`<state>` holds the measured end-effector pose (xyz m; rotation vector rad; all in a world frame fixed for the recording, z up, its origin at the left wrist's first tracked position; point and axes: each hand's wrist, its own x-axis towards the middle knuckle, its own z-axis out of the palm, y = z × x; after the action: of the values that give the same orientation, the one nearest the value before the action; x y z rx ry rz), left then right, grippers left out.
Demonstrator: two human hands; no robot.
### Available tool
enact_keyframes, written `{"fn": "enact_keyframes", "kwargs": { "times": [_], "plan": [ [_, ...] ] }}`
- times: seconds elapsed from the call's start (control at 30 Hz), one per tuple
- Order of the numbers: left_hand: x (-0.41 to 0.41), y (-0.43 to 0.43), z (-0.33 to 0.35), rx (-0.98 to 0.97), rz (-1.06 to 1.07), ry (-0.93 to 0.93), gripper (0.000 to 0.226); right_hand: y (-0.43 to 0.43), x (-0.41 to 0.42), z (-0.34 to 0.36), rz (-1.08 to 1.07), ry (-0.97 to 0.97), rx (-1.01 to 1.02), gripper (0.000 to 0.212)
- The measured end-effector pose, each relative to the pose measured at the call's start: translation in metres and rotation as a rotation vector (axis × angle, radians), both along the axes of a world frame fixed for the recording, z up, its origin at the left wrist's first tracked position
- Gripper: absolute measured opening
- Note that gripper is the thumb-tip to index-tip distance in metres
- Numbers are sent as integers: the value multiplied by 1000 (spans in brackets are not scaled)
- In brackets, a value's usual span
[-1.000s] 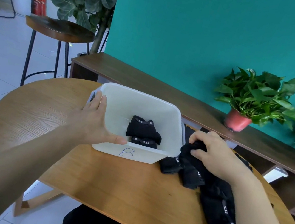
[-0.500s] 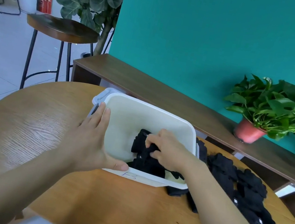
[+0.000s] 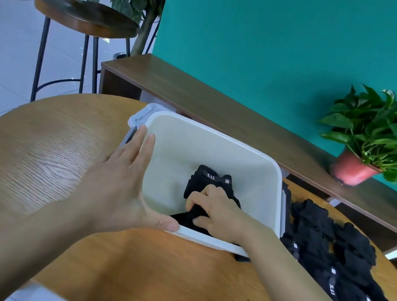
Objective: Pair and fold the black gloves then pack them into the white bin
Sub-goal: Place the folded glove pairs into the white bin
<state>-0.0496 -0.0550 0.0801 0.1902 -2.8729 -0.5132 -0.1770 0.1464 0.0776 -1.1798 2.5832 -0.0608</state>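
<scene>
The white bin (image 3: pixel 194 139) is steadied on the round wooden table (image 3: pixel 155 280) by the left hand (image 3: pixel 122 184), whose straight fingers are laid flat along the outside of the bin's left wall while the thumb is pressed on the near rim. The hands are kept apart, with that corner of the bin between them. The right hand (image 3: pixel 218 214) is reached over the near rim into the bin, and its fingers are curled down onto the folded black gloves (image 3: pixel 209 181), which are gripped against the bin floor close to the near wall. Just beyond the right fingertips a white "5.11" tag is shown on the fabric; whether one bundle or two is lying there cannot be told. To the right of the right forearm, outside the bin and touching its right wall, a pile of loose black gloves (image 3: pixel 333 253) is spread across the table, with white labels visible on several cuffs. Well beyond both hands a long wooden ledge (image 3: pixel 225 112) is set against a teal wall (image 3: pixel 292 34), and a potted plant (image 3: pixel 385 135) in a reddish pot is placed on it, far off to the right. Beyond the left hand, past the table edge, a wooden bar stool (image 3: pixel 85 16) is seen on the tiled floor.
</scene>
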Motion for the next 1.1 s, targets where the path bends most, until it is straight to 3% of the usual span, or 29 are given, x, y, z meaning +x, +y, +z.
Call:
{"fn": "enact_keyframes", "kwargs": {
  "times": [0.3,0.5,0.57,0.8,1.1],
  "plan": [
    [3,0,0,-13,3,-33,156,11,3,10,-65,-49,-112,50],
    [5,1,-1,-19,6,-12,156,27,11,26,-106,44,-275,29],
    [6,2,-1,-17,6,-3,157,29,16,25,-120,29,-241,27],
    [12,5,-3,-34,12,9,159,35,19,13,-201,-81,-124,52],
    [13,7,-6,-57,26,20,158,37,17,8,-209,-149,-95,56]
  ]
}}
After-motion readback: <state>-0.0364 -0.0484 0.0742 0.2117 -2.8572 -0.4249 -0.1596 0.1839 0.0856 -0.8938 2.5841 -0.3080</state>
